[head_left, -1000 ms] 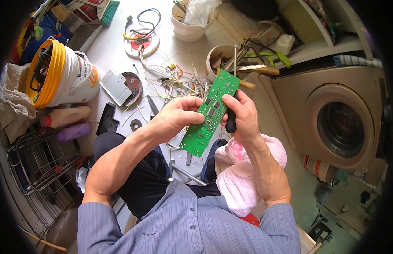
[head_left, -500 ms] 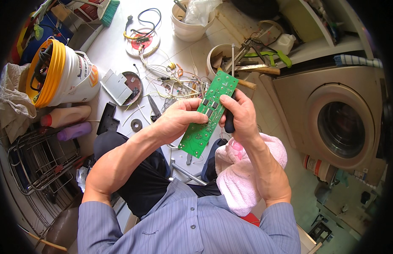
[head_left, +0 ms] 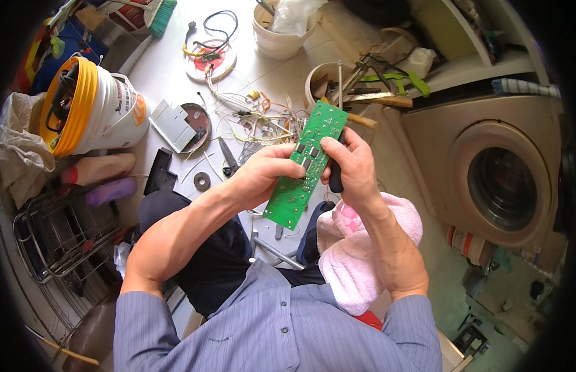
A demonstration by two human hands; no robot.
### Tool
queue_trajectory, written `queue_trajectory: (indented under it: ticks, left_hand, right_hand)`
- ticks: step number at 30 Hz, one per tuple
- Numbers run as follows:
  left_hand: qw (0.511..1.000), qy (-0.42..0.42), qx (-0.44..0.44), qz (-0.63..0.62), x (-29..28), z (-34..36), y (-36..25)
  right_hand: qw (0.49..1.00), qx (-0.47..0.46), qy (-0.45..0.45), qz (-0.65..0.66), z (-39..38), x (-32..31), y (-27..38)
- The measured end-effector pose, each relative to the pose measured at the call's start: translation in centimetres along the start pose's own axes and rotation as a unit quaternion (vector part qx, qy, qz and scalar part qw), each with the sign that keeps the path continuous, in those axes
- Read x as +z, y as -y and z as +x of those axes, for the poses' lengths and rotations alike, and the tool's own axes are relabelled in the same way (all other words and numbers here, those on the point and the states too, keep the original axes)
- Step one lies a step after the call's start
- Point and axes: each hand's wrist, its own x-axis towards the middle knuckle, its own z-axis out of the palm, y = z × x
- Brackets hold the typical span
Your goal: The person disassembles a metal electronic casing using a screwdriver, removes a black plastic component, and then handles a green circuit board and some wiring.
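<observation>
A long green circuit board (head_left: 310,155) is held up slantwise over my lap, its far end leaning to the right. My left hand (head_left: 269,170) grips its left edge, with the thumb lying on the face beside dark chips. On the opposite edge, my right hand (head_left: 351,162) pinches the board under its thumb. That same hand also wraps round the black handle of a screwdriver (head_left: 336,180), whose metal shaft sticks up behind the board. The fingers beneath the board are hidden.
Tangled wires (head_left: 263,124), pliers (head_left: 227,155) and a tape roll (head_left: 202,180) lie on the floor ahead. A tool bucket (head_left: 311,80) stands beyond the board. A pink towel (head_left: 344,273) drapes my right leg. Left is a yellow-rimmed bucket (head_left: 108,115); right, a washing machine (head_left: 437,124).
</observation>
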Motion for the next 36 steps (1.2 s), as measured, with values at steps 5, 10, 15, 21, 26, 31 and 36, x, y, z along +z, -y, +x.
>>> queue_trajectory:
  ticks: [5,10,15,21,26,31,36]
  left_hand:
    - [0.999,-0.032,-0.016,0.032,-0.5,1.0,0.2]
    - [0.999,-0.037,-0.015,0.014,-0.9,1.3,0.6]
    - [0.999,-0.043,0.015,0.007,-0.7,1.1,0.3]
    - [0.927,-0.158,0.098,0.325,-1.2,1.6,1.2]
    - [0.734,-0.218,0.255,0.590,-1.1,1.3,3.0]
    - [0.901,-0.175,0.077,0.390,0.3,0.8,-0.5]
    - [0.948,-0.176,0.244,0.108,-1.9,-2.1,-7.0]
  right_hand:
    - [1.000,0.009,0.000,-0.008,0.0,0.1,-0.1]
    - [1.000,0.017,0.010,0.017,0.6,-0.5,-0.2]
    - [1.000,0.006,-0.013,-0.004,0.7,-0.5,-0.2]
    - [0.998,-0.030,-0.045,-0.017,1.3,-0.6,-0.3]
    - [0.997,-0.037,-0.067,-0.023,1.7,0.0,-0.7]
    - [0.997,-0.035,-0.070,-0.014,1.4,-0.1,-0.4]
    - [0.997,-0.035,-0.056,-0.027,1.5,-1.1,-0.1]
